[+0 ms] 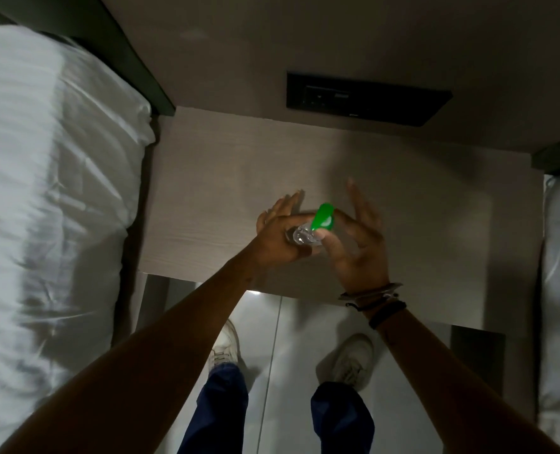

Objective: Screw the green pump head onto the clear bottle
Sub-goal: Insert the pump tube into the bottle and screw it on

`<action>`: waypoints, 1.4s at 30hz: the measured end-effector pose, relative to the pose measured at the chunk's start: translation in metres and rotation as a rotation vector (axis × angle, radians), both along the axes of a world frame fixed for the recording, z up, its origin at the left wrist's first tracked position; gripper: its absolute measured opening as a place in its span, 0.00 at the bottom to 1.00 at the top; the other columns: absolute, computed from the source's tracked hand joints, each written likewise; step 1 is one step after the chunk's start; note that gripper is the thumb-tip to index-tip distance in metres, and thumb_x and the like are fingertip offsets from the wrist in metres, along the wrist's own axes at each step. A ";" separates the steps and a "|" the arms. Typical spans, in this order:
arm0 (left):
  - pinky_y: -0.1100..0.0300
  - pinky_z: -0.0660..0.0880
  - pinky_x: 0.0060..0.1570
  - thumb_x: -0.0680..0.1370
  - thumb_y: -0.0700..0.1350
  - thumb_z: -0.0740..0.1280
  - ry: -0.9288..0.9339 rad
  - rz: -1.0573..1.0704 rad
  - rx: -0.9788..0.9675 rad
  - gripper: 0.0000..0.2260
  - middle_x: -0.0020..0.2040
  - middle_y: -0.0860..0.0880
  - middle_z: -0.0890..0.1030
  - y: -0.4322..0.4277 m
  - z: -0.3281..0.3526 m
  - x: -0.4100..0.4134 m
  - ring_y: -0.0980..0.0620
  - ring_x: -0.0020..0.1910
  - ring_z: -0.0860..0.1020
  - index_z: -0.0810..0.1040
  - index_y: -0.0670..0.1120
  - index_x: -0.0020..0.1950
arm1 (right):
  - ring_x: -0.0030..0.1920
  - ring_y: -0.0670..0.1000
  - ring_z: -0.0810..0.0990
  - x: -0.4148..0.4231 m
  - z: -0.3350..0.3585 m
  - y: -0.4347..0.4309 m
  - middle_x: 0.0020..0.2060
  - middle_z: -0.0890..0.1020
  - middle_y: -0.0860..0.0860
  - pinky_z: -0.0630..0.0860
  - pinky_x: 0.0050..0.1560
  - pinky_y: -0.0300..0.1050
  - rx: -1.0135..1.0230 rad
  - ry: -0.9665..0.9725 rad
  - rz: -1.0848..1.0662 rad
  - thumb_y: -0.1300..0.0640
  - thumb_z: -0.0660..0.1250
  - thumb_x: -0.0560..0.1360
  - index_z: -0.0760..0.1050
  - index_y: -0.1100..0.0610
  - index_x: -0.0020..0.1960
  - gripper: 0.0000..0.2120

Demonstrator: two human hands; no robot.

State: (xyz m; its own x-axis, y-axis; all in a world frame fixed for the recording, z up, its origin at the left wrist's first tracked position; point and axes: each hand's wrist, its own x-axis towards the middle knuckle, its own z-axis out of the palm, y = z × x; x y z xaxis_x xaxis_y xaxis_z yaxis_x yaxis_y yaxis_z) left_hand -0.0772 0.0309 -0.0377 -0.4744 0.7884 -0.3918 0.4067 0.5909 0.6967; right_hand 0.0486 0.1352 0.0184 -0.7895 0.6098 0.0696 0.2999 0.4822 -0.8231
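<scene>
The green pump head (322, 217) sits atop the clear bottle (301, 238), both held above the pale wooden bedside table (226, 178), a little toward five o'clock of its middle. The left hand (280, 235) comes in from seven o'clock and wraps the bottle's body, thumb and curled fingers closed around it, while its outer fingers stretch flat toward eleven o'clock. The right hand (357, 237) reaches from five o'clock; its thumb and forefinger meet at the pump's base where green joins clear plastic, and the remaining fingers fan out straight toward twelve o'clock. Whether the threads are seated cannot be told. Bracelets (373, 299) ring the right wrist. A black socket panel (363, 98) is set in the wall at one o'clock of the hands. A white bed (49, 191) lies at nine o'clock. White shoes (354, 358) stand on glossy floor at six o'clock.
</scene>
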 end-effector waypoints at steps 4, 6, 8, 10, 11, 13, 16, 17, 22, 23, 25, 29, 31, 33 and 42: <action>0.41 0.45 0.72 0.67 0.50 0.75 -0.020 -0.030 0.047 0.28 0.79 0.49 0.54 -0.003 -0.002 -0.003 0.45 0.77 0.48 0.72 0.56 0.66 | 0.65 0.61 0.72 0.003 -0.025 -0.007 0.70 0.69 0.61 0.70 0.63 0.63 0.112 -0.052 0.069 0.56 0.69 0.70 0.79 0.60 0.52 0.12; 0.40 0.45 0.72 0.67 0.50 0.75 -0.027 -0.033 0.059 0.28 0.78 0.49 0.54 -0.004 -0.003 -0.006 0.45 0.77 0.48 0.72 0.56 0.65 | 0.65 0.63 0.73 0.004 -0.034 -0.006 0.70 0.70 0.62 0.71 0.61 0.65 0.173 -0.061 0.071 0.53 0.67 0.71 0.78 0.60 0.53 0.14; 0.40 0.44 0.72 0.67 0.50 0.75 -0.032 -0.046 0.056 0.28 0.79 0.49 0.54 -0.003 -0.003 -0.007 0.45 0.77 0.47 0.72 0.56 0.66 | 0.65 0.63 0.73 0.004 -0.038 -0.005 0.69 0.70 0.62 0.71 0.60 0.65 0.239 -0.059 0.069 0.52 0.68 0.71 0.76 0.59 0.54 0.15; 0.40 0.44 0.72 0.67 0.48 0.75 -0.035 -0.058 0.063 0.28 0.79 0.49 0.54 -0.003 -0.002 -0.007 0.45 0.77 0.47 0.72 0.55 0.66 | 0.65 0.63 0.73 0.006 -0.038 -0.007 0.69 0.70 0.62 0.71 0.60 0.62 0.262 -0.070 0.056 0.53 0.69 0.71 0.76 0.59 0.53 0.14; 0.39 0.44 0.72 0.67 0.48 0.75 -0.038 -0.059 0.068 0.28 0.78 0.49 0.54 -0.003 -0.002 -0.006 0.45 0.77 0.47 0.73 0.55 0.65 | 0.64 0.62 0.74 0.007 -0.037 -0.009 0.70 0.70 0.61 0.71 0.61 0.61 0.265 -0.084 0.051 0.52 0.68 0.72 0.76 0.59 0.53 0.14; 0.38 0.45 0.73 0.67 0.47 0.75 -0.044 -0.052 0.066 0.28 0.78 0.48 0.54 -0.004 -0.001 -0.005 0.45 0.77 0.47 0.73 0.55 0.65 | 0.64 0.61 0.74 0.008 -0.036 -0.014 0.70 0.70 0.61 0.71 0.61 0.60 0.261 -0.108 0.045 0.50 0.64 0.73 0.77 0.59 0.54 0.15; 0.35 0.48 0.73 0.67 0.46 0.75 -0.057 -0.050 0.048 0.29 0.78 0.48 0.55 -0.003 0.001 -0.006 0.44 0.77 0.48 0.72 0.55 0.66 | 0.63 0.61 0.75 0.008 -0.036 -0.014 0.70 0.70 0.62 0.73 0.60 0.62 0.165 -0.060 0.053 0.51 0.63 0.74 0.77 0.61 0.54 0.17; 0.34 0.49 0.73 0.66 0.46 0.76 -0.060 -0.059 0.041 0.29 0.78 0.48 0.55 -0.002 0.002 -0.007 0.43 0.77 0.48 0.72 0.55 0.66 | 0.63 0.60 0.75 0.008 -0.037 -0.012 0.70 0.70 0.62 0.73 0.60 0.61 0.132 -0.042 0.056 0.51 0.63 0.73 0.77 0.61 0.55 0.17; 0.34 0.51 0.72 0.66 0.52 0.75 -0.064 -0.104 0.048 0.29 0.78 0.48 0.55 -0.002 0.002 -0.011 0.44 0.77 0.48 0.72 0.57 0.66 | 0.66 0.60 0.73 0.010 -0.045 -0.006 0.71 0.69 0.62 0.72 0.61 0.64 0.124 -0.062 0.080 0.50 0.64 0.74 0.76 0.60 0.59 0.18; 0.33 0.51 0.72 0.66 0.53 0.75 -0.064 -0.106 0.053 0.29 0.78 0.48 0.55 -0.002 0.001 -0.012 0.44 0.77 0.48 0.72 0.57 0.66 | 0.65 0.60 0.73 0.010 -0.046 -0.006 0.71 0.68 0.62 0.72 0.61 0.65 0.122 -0.065 0.078 0.49 0.64 0.74 0.76 0.60 0.59 0.18; 0.33 0.52 0.72 0.66 0.53 0.75 -0.071 -0.104 0.063 0.30 0.78 0.48 0.55 -0.002 -0.001 -0.011 0.44 0.77 0.49 0.71 0.58 0.66 | 0.66 0.59 0.73 0.011 -0.043 -0.003 0.72 0.67 0.62 0.72 0.61 0.64 0.110 -0.070 0.069 0.48 0.65 0.73 0.77 0.59 0.59 0.19; 0.34 0.53 0.72 0.65 0.53 0.76 -0.061 -0.105 0.042 0.31 0.78 0.48 0.56 -0.002 -0.004 -0.011 0.44 0.77 0.49 0.70 0.57 0.67 | 0.72 0.55 0.63 0.014 -0.036 0.005 0.74 0.62 0.64 0.68 0.68 0.62 0.109 -0.091 0.108 0.47 0.69 0.70 0.68 0.58 0.68 0.30; 0.34 0.51 0.73 0.65 0.54 0.75 -0.076 -0.105 0.033 0.31 0.78 0.48 0.56 -0.003 -0.002 -0.011 0.45 0.77 0.49 0.70 0.58 0.67 | 0.73 0.59 0.62 0.011 -0.030 0.011 0.73 0.61 0.66 0.65 0.69 0.66 0.110 -0.093 0.219 0.50 0.69 0.71 0.65 0.58 0.70 0.31; 0.35 0.50 0.73 0.65 0.52 0.76 -0.108 -0.096 0.041 0.31 0.78 0.48 0.56 -0.003 -0.001 -0.011 0.45 0.77 0.48 0.70 0.57 0.66 | 0.71 0.63 0.65 0.004 -0.023 0.017 0.72 0.64 0.67 0.65 0.68 0.68 0.114 -0.071 0.317 0.55 0.69 0.70 0.71 0.60 0.66 0.25; 0.39 0.45 0.75 0.66 0.47 0.76 -0.136 -0.103 0.007 0.31 0.79 0.51 0.52 -0.003 0.004 -0.014 0.50 0.77 0.45 0.70 0.56 0.67 | 0.71 0.63 0.65 -0.007 -0.013 0.035 0.72 0.67 0.59 0.64 0.66 0.71 0.121 -0.184 0.427 0.56 0.76 0.67 0.81 0.54 0.54 0.17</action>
State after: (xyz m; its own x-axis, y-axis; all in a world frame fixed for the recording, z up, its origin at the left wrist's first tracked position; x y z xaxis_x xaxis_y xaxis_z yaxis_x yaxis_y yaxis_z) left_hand -0.0909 0.0275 -0.0336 -0.3336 0.8333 -0.4408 0.3666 0.5455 0.7537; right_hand 0.0415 0.1706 0.0049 -0.9735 0.2245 -0.0442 0.1896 0.6833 -0.7051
